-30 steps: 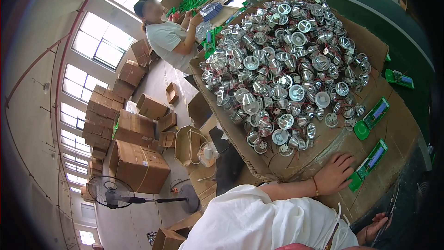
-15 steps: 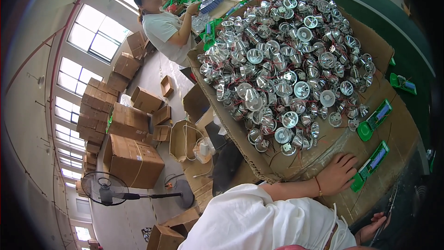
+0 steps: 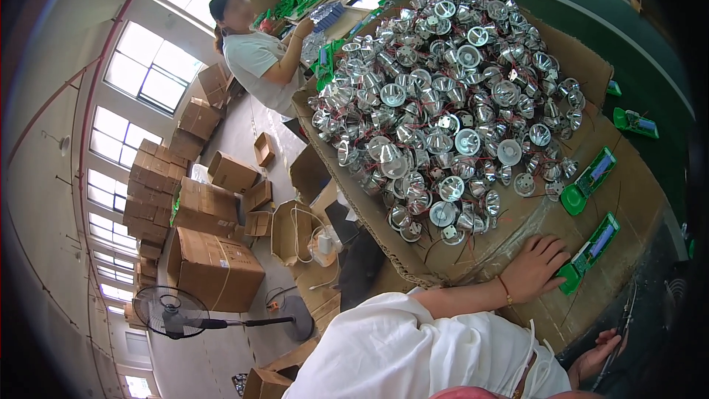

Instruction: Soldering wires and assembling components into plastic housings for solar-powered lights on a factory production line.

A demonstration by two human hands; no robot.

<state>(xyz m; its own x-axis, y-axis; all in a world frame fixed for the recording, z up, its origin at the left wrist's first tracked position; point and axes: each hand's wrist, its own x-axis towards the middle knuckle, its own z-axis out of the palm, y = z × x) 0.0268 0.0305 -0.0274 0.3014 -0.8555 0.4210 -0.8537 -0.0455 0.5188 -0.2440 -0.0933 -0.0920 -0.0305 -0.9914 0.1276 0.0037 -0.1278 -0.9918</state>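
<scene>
My left hand [image 3: 535, 270] lies palm down on the cardboard sheet, its fingers stretched out. Its thumb side touches the rounded end of a green plastic housing [image 3: 591, 253] with a circuit board and a pale purple cell in it. At the lower right my right hand [image 3: 597, 355] is closed around a long, thin, dark tool [image 3: 624, 325], whose kind I cannot make out in the shadow. A second green housing [image 3: 588, 182] lies just beyond the first, thin wires sticking out. Beyond my left hand rises a heap of silvery lamp reflectors [image 3: 450, 118] with red and black wires.
The heap sits in an open cardboard tray [image 3: 362, 203] with a raised left wall. Another green housing [image 3: 635, 123] lies on the dark green table. A co-worker [image 3: 258, 52] stands at the far left. A fan [image 3: 173, 312] and stacked cartons [image 3: 214, 270] stand on the floor.
The whole view has shifted slightly, with the heap and housings now a little further left. Both hands keep nearly the same place and pose.
</scene>
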